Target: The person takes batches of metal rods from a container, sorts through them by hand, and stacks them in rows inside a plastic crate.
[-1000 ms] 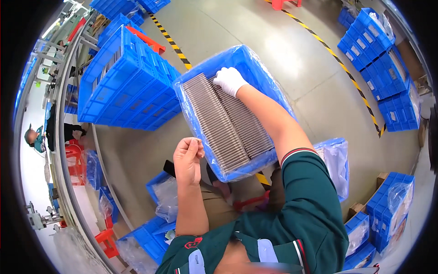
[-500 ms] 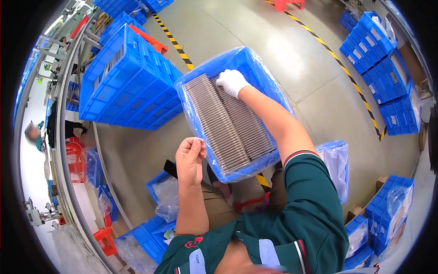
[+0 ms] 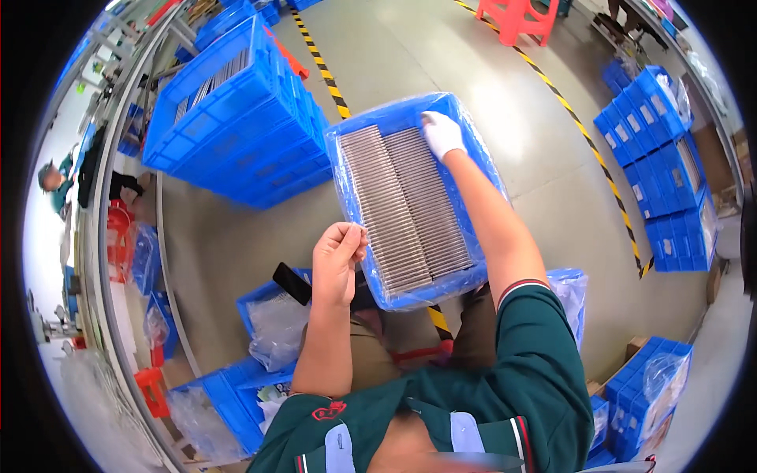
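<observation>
The film-lined blue crate (image 3: 477, 154) stood before the person. Inside, two long rows of thin grey parts, a left row (image 3: 386, 209) and a right row (image 3: 432, 209), were set closely side by side; any remaining quantity was undeterminable. The gloved right hand (image 3: 443, 135) was at the far right corner, grip unclear. The left hand (image 3: 339, 256), narrowly pinched, was beside the left rim; contents unclear. White crate labels (image 3: 633, 123) were illegible.

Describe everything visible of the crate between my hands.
The blue crate looks plastic, rectangular and open-topped, with shiny clear film over its rim. Set askew, it holds two long rows of thin grey plates. Your gloved right hand is at its far end; your left hand beside its left wall, contact unclear.
</observation>
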Motion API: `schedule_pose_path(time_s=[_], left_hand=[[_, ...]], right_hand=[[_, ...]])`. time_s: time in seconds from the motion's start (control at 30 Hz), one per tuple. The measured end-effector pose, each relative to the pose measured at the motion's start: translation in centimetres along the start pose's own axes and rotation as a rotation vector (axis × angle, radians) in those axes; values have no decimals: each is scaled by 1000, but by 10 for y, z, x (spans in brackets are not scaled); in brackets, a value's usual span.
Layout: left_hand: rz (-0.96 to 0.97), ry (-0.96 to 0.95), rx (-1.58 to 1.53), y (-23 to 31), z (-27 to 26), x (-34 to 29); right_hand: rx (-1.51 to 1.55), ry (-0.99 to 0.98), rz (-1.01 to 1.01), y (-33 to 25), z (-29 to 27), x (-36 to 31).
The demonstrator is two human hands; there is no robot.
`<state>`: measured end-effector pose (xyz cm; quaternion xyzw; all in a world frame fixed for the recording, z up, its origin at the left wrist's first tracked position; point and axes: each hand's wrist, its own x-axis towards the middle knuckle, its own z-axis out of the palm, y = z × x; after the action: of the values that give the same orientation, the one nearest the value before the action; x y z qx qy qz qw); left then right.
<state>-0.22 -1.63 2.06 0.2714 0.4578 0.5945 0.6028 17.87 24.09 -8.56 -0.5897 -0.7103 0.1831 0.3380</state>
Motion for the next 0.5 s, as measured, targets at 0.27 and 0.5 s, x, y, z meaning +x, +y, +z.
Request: schedule_pose_path(time_s=[0.27, 0.5], left_hand=[[-9, -17, -45, 4, 5, 1], [-2, -31, -56, 4, 6, 2]], right_hand=[[1085, -348, 749, 36, 12, -29], [1216, -428, 673, 14, 7, -44]])
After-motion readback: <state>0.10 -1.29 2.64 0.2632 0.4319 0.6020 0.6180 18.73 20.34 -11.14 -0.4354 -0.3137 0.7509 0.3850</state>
